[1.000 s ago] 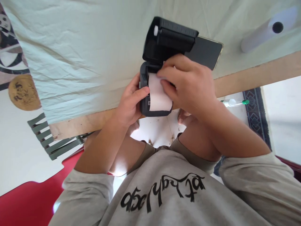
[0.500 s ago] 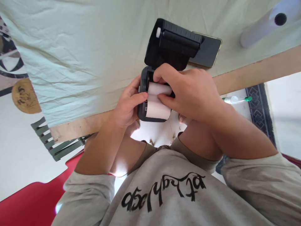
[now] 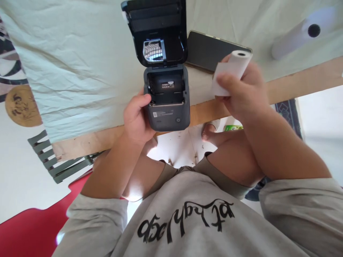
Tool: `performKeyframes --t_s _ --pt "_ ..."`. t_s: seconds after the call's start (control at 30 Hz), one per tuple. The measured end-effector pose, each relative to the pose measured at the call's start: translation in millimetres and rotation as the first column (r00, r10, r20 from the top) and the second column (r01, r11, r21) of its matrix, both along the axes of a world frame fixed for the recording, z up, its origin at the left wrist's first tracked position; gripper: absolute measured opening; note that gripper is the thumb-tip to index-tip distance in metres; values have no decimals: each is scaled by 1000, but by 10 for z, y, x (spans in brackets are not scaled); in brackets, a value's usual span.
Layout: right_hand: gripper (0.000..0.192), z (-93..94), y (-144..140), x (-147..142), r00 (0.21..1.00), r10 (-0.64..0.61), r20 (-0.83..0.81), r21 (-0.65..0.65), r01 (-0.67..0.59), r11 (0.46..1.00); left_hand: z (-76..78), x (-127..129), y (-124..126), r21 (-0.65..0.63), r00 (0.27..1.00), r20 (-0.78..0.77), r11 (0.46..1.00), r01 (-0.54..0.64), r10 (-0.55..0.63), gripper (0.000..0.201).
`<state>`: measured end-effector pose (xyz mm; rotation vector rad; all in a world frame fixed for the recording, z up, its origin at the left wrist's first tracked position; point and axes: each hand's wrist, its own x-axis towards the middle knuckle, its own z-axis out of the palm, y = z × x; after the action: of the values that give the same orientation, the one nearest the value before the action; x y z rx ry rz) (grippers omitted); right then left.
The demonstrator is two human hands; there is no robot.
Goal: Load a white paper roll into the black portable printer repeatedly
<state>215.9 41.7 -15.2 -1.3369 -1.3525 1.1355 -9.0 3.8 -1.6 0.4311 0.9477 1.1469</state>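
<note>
A small dark grey printer (image 3: 166,110) rests at the table's near edge with its black lid (image 3: 157,32) swung open and its paper bay bare. My left hand (image 3: 136,117) grips the printer's left side. To the right of the printer, my right hand (image 3: 245,94) holds a white paper roll (image 3: 232,71) lifted above the table, with a loose end hanging from it.
A dark phone (image 3: 214,51) lies flat on the pale green cloth (image 3: 80,64), just right of the lid. Another white roll (image 3: 302,37) lies at the far right. The wooden table edge (image 3: 294,85) runs below them. A green slatted chair (image 3: 56,160) stands at the left.
My right hand has lifted the paper roll out of the printer and carried it to the right. The printer now sits more upright, its bay bare, the lid fully open.
</note>
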Motion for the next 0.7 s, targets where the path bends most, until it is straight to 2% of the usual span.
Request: performKeyframes --t_s 0.07,0.13,0.23,0.33,0.43,0.53,0.6,0.63,0.67,0.7 --pt "29 -36 -1 -5 968 -28 249 193 -21 981 -3 1 -20 29 998 -38 998 47 -46 21" --pt "24 18 -20 -28 906 -33 423 329 -119 937 4 -2 -35 41 995 -84 997 65 -62 24" --pt "19 113 -22 -77 810 -21 586 329 -214 920 9 -13 -43 39 991 -116 997 66 -61 25" --pt "32 85 18 -122 724 7 689 216 -214 953 -2 -23 -42 61 994 -93 996 63 -57 26" --pt "44 3 35 -134 715 35 698 179 -222 958 -13 -30 -43 84 995 -68 993 84 -78 27" --pt "63 11 17 -32 790 44 612 330 -304 894 -15 -34 -50 94 994 -67 991 93 -87 27" --pt "62 67 33 160 842 16 540 452 -306 838 -16 -36 -56 79 992 -93 992 95 -87 27" --pt "52 96 60 299 859 -18 512 487 -274 829 -17 -38 -58 74 990 -108 993 96 -88 27" --pt "42 120 102 462 883 -128 452 579 -181 795 -18 -39 -60 72 989 -117 992 100 -91 28" --pt "37 134 153 640 869 -310 386 674 -36 738 -18 -39 -61 73 989 -117 992 102 -93 28"
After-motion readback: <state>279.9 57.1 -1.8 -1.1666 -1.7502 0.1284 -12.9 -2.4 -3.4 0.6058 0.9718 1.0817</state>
